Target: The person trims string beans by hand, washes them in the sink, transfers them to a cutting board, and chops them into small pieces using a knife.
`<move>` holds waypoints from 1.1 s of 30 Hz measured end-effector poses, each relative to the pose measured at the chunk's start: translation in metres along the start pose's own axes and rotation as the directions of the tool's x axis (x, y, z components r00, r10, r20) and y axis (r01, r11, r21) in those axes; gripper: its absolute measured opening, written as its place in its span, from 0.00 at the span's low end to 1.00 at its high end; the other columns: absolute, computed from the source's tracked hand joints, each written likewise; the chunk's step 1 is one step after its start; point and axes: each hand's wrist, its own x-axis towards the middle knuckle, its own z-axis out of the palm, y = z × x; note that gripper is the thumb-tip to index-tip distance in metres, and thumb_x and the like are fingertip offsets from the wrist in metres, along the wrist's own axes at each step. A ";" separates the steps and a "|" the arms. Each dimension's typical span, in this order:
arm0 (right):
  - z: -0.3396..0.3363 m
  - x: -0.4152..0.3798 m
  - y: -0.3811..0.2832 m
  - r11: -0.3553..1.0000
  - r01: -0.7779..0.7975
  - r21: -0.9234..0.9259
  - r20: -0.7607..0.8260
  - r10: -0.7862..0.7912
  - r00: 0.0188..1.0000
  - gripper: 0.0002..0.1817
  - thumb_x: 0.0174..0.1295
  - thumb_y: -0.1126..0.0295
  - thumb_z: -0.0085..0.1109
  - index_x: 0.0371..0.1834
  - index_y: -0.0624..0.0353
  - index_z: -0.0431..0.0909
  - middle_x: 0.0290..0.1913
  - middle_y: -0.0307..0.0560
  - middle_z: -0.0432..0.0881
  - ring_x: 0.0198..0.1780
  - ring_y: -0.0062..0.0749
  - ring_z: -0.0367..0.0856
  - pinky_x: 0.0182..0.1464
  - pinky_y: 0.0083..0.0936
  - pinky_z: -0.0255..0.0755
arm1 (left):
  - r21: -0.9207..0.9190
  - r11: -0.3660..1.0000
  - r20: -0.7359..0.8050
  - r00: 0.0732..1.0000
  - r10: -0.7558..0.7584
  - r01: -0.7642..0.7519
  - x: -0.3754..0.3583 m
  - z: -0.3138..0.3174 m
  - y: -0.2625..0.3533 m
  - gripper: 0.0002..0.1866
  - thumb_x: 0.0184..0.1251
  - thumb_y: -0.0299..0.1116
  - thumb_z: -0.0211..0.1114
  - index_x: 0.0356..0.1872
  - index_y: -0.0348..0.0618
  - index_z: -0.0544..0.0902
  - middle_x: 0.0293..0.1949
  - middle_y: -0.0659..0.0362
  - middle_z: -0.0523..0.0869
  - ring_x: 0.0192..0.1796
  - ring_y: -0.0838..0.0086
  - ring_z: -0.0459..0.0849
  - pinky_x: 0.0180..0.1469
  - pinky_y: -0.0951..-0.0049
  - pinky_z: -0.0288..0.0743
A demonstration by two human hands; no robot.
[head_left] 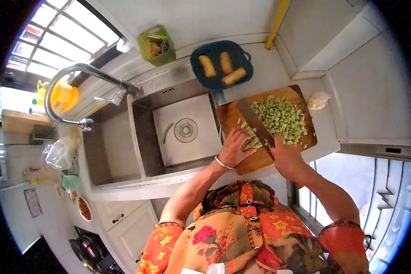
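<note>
A wooden cutting board (249, 163) lies on the counter right of the sink. My right hand (288, 160) is closed round the handle of a kitchen knife (255, 118), whose broad blade slants across the board. Just left of the blade, my left hand (234, 147) presses a small bunch of green beans (250, 143) down on the wood, its fingers bent over them. A heap of chopped green beans (281, 119) covers the board's far right part, beyond the blade. Whether the knife's edge touches the beans is hidden.
A steel double sink (144, 155) with a curved tap (96, 68) is on the left; a single green bean (167, 132) lies in it. Behind stand a dark blue basket (205, 83) with three pale pieces and a green container (165, 58). A whitish lump (318, 100) sits right of the board.
</note>
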 end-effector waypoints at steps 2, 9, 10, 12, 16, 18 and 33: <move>0.000 0.002 0.003 1.000 -0.003 0.006 0.049 0.002 0.999 0.14 0.60 0.74 0.45 0.45 0.68 0.56 0.26 0.67 0.77 0.31 0.64 0.77 0.33 0.52 0.68 | 0.012 0.999 0.001 0.999 -0.051 0.051 0.000 -0.001 0.001 0.21 0.33 0.30 0.76 0.31 0.40 0.76 0.38 0.53 0.77 0.46 0.57 0.74 0.47 0.62 0.71; -0.002 0.019 -0.004 0.997 0.031 -0.067 0.142 -0.021 0.990 0.14 0.59 0.75 0.47 0.43 0.67 0.55 0.26 0.69 0.76 0.30 0.64 0.76 0.29 0.51 0.67 | -0.035 0.999 -0.043 0.999 -0.031 0.029 -0.004 0.003 -0.008 0.20 0.30 0.28 0.77 0.28 0.40 0.76 0.39 0.55 0.78 0.43 0.59 0.74 0.44 0.64 0.71; -0.002 0.022 -0.004 0.997 0.026 -0.067 0.151 -0.016 0.988 0.14 0.59 0.75 0.47 0.43 0.67 0.55 0.26 0.69 0.76 0.30 0.64 0.76 0.29 0.51 0.67 | -0.040 0.999 -0.063 0.998 -0.029 0.027 -0.004 0.004 -0.008 0.20 0.30 0.28 0.77 0.27 0.41 0.76 0.39 0.55 0.78 0.43 0.60 0.74 0.43 0.65 0.71; 0.000 0.030 -0.005 0.994 0.057 -0.097 0.174 -0.040 0.984 0.15 0.59 0.75 0.47 0.44 0.67 0.54 0.25 0.68 0.75 0.29 0.65 0.75 0.29 0.52 0.67 | -0.037 0.999 -0.069 0.997 -0.042 0.040 -0.005 0.004 -0.007 0.20 0.30 0.28 0.77 0.26 0.41 0.75 0.40 0.55 0.78 0.42 0.60 0.74 0.43 0.65 0.72; 0.018 0.057 -0.004 0.996 0.077 -0.044 0.027 -0.075 0.997 0.24 0.55 0.76 0.47 0.54 0.74 0.55 0.25 0.67 0.77 0.30 0.61 0.79 0.31 0.50 0.72 | -0.044 0.999 -0.068 0.997 -0.024 0.021 -0.007 0.009 -0.013 0.19 0.30 0.28 0.76 0.26 0.41 0.75 0.41 0.54 0.78 0.42 0.59 0.74 0.43 0.65 0.72; 0.021 0.051 -0.008 1.000 -0.001 -0.024 -0.044 0.000 0.999 0.22 0.55 0.74 0.48 0.52 0.71 0.56 0.24 0.67 0.77 0.30 0.61 0.78 0.30 0.50 0.71 | -0.035 0.999 -0.045 0.998 -0.043 0.041 -0.013 0.007 -0.008 0.19 0.31 0.27 0.76 0.27 0.41 0.75 0.41 0.54 0.78 0.42 0.58 0.74 0.43 0.65 0.71; -0.006 -0.002 -0.010 0.997 0.072 -0.024 0.009 -0.072 0.997 0.17 0.58 0.75 0.45 0.48 0.69 0.56 0.28 0.66 0.77 0.34 0.63 0.78 0.34 0.52 0.70 | -0.016 0.996 0.009 0.996 -0.086 0.086 -0.014 -0.007 0.009 0.24 0.33 0.32 0.77 0.37 0.42 0.79 0.49 0.50 0.73 0.53 0.52 0.70 0.53 0.57 0.67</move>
